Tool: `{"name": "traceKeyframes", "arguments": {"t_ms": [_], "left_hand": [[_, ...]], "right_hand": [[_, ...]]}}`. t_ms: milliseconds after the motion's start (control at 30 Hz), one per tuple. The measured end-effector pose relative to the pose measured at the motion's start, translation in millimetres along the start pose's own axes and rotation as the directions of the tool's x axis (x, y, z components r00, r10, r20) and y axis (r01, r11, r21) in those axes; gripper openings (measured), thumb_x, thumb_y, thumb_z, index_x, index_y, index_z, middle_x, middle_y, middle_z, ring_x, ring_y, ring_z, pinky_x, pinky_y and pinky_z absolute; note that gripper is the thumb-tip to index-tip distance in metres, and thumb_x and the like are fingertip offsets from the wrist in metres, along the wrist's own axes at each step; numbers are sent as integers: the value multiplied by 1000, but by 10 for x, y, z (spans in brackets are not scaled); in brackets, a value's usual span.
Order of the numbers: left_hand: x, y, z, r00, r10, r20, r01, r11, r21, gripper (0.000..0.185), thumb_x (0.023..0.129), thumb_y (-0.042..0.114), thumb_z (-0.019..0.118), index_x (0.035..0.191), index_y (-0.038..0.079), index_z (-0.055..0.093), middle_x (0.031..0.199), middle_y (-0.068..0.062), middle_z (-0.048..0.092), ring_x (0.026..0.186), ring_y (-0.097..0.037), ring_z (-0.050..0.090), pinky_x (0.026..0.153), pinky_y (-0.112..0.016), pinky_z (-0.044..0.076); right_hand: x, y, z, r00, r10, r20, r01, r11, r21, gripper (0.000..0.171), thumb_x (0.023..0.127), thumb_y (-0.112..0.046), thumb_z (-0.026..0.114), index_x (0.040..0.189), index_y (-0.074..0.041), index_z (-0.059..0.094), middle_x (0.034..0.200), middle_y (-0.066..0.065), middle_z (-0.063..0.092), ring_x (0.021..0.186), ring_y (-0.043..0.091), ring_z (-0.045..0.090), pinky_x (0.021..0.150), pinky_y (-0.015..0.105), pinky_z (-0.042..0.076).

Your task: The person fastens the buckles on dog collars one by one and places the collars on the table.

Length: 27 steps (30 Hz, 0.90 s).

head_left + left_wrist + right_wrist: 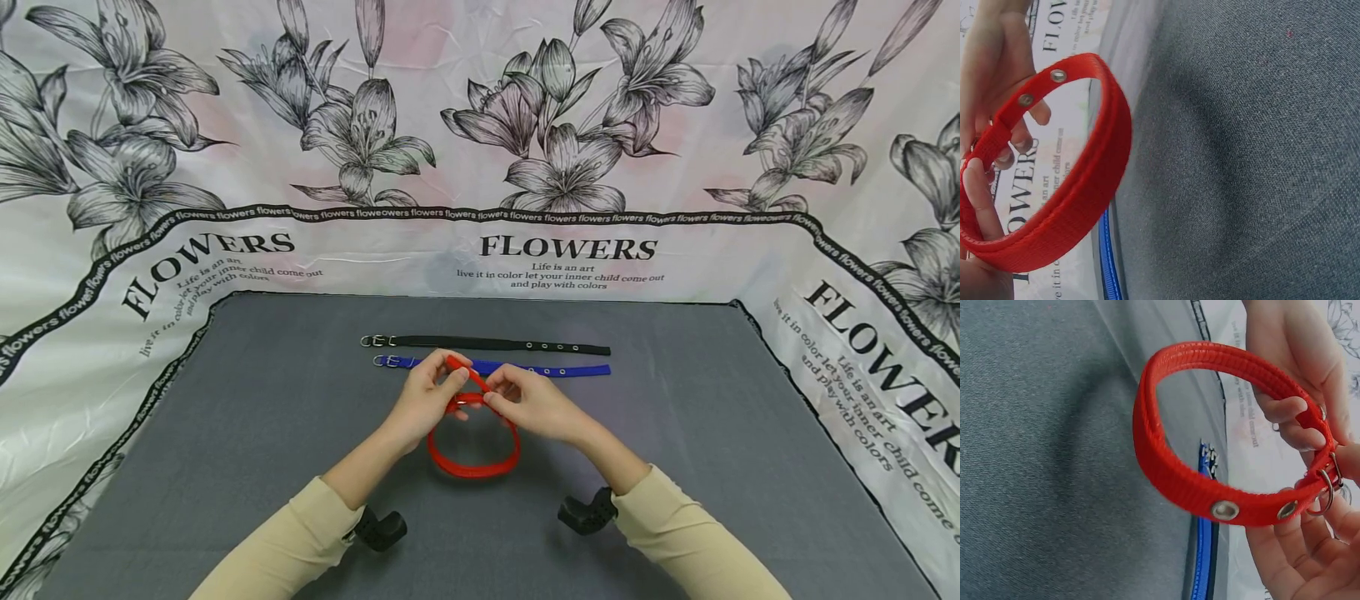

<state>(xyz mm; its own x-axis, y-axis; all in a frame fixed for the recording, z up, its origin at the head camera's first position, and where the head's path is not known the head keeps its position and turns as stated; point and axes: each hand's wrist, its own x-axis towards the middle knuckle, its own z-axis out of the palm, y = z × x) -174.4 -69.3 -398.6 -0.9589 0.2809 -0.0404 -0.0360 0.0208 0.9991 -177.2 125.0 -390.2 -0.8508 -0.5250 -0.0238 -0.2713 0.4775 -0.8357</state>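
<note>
Both hands, the left hand [427,400] and the right hand [534,403], pinch the looped red woven-nylon collar [473,442] at its buckle end, its loop hanging toward the person above the grey counter [262,433].

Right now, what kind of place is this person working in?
Probably a staged tabletop set for recording handwork, not a home or shop: a grey mat walled on three sides by a flower-printed cloth, with a black collar and blue collar laid out straight.

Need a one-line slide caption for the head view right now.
Both hands, left hand and right hand, pinch a looped red collar above the grey mat; black collar and blue collar lie flat behind.
</note>
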Motion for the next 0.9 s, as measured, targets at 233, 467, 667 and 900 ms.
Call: {"name": "traceKeyframes", "arguments": {"t_ms": [233, 467, 667, 900], "left_hand": [[23, -32, -15, 1000, 2, -9, -2, 1000, -31, 31, 96, 21, 47, 120, 2, 46, 104, -12, 54, 79, -35, 67, 62, -40, 55], [9, -28, 16, 999, -9, -38, 11, 997, 71, 29, 93, 28, 56, 114, 9, 51, 104, -8, 57, 62, -22, 61, 53, -26, 47], [-18, -46, 48, 1000, 22, -19, -17, 976, 217, 15, 88, 22, 62, 98, 11, 62, 93, -4, 62, 58, -14, 44, 53, -24, 36], [2, -65, 49, 997, 59, -59, -46, 978, 202, 6, 85, 18, 65, 87, 12, 66, 89, -1, 66, 71, -14, 54, 58, -25, 41]], "right_hand": [[1, -33, -24, 1000, 8, 17, -8, 1000, 21, 11, 91, -18, 56, 101, -13, 56, 78, 2, 58, 63, 17, 57, 54, 31, 48], [-1, -29, -2, 998, 20, -63, -20, 1000, -4, 10, 91, -19, 57, 101, -18, 58, 80, 0, 60, 69, 16, 56, 57, 30, 47], [2, -18, 25, 995, 25, -101, -19, 998, 54, 12, 93, -19, 55, 105, -18, 59, 88, 6, 63, 74, 27, 62, 61, 33, 49], [9, -21, 41, 991, 32, -132, -20, 995, 94, 15, 92, -21, 57, 107, -17, 59, 93, 3, 63, 77, 31, 63, 64, 38, 51]]}}
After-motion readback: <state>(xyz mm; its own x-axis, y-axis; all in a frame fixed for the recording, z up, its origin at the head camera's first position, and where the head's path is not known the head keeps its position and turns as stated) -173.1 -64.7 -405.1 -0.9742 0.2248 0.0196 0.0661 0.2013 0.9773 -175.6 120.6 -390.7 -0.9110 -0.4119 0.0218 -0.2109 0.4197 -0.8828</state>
